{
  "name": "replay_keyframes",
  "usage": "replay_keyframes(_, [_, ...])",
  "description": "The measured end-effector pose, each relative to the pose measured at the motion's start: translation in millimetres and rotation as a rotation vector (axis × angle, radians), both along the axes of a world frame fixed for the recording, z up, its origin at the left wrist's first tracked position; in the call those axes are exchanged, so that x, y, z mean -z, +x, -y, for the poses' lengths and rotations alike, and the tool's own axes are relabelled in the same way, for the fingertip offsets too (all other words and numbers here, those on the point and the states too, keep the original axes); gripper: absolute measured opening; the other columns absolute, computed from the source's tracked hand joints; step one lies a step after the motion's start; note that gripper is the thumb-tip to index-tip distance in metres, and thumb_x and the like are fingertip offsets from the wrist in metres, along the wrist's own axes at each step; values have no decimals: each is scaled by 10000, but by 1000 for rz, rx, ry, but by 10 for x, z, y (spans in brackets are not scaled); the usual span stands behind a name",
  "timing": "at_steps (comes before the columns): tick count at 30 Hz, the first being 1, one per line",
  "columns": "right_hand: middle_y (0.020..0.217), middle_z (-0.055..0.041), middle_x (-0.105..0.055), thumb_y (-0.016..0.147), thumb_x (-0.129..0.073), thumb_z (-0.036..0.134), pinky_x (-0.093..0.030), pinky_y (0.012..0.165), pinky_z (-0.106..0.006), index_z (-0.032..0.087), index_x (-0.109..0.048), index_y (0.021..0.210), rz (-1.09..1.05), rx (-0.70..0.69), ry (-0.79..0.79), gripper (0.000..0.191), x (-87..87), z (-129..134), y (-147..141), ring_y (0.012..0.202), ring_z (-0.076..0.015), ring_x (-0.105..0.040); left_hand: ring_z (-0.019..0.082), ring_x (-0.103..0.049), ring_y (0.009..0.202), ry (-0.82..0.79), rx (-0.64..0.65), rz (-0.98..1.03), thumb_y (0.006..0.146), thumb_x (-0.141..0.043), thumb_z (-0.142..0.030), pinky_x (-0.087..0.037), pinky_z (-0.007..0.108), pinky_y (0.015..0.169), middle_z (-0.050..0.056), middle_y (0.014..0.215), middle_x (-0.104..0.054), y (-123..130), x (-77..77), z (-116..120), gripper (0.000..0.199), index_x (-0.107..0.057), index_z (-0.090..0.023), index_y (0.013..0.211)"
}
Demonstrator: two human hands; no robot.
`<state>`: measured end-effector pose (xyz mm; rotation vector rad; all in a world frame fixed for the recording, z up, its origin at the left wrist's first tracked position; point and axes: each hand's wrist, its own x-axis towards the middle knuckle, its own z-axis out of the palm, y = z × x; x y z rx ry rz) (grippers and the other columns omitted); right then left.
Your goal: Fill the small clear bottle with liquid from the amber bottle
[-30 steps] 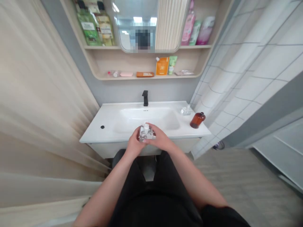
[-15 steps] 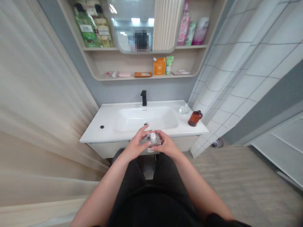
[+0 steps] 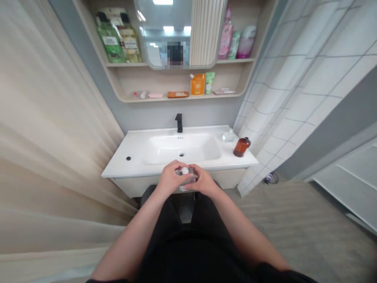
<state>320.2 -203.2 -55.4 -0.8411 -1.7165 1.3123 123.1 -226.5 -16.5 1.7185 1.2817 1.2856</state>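
The held bottle (image 3: 191,171) is clear with a white cap (image 3: 185,170); from it, towards 12 o'clock, the basin (image 3: 165,147) is white, the tap (image 3: 179,123) black and the pouch (image 3: 197,84) orange. The tall bottle (image 3: 112,49) at 11 is green, the slim bottle (image 3: 226,41) at 1 pink, the jug (image 3: 241,147) at 2 reddish brown. The curtain (image 3: 59,169) at 9 is plain cream, the drape (image 3: 273,102) at 2 white with a dark grid, the floor (image 3: 282,220) at 4 grey-brown.
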Motion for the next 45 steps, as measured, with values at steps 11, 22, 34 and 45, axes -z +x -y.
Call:
replay_keyframes(11, [1356,-80,-764,603,-1090,420,-622,982,-421,283,-716,1383,-39,-30,3,876,-1,87,-24,1228,-326,-729,325,-754,1256,-3,115,62,798,-940,-303,-548,497,1190,100,1253,-801,-99,47,74,592,-744,-249,1354])
replay_keyframes(22, [1305,-53,-774,614,-1089,419,-611,1010,-417,281,-721,1344,-29,-16,7,829,12,59,4,1174,-305,-739,329,-728,1302,2,205,75,779,-984,-363,-539,481,1189,113,1354,-761,-155,64,71,659,-699,-268,1365])
replay_keyframes(34, [1354,-85,-784,609,-1093,436,-581,1108,-482,264,-713,1375,-45,-11,-2,872,91,54,47,1244,-335,-739,324,-698,1383,-65,345,153,910,-893,-416,-500,484,1236,146,1374,-767,-130,124,66,617,-666,-240,1457])
replay_keyframes(45, [1347,-77,-783,596,-1106,422,-590,1089,-450,261,-715,1379,-63,-25,-14,890,93,86,53,1222,-314,-744,327,-725,1322,-36,211,133,857,-950,-400,-526,483,1213,126,1348,-774,-124,201,55,632,-698,-247,1415])
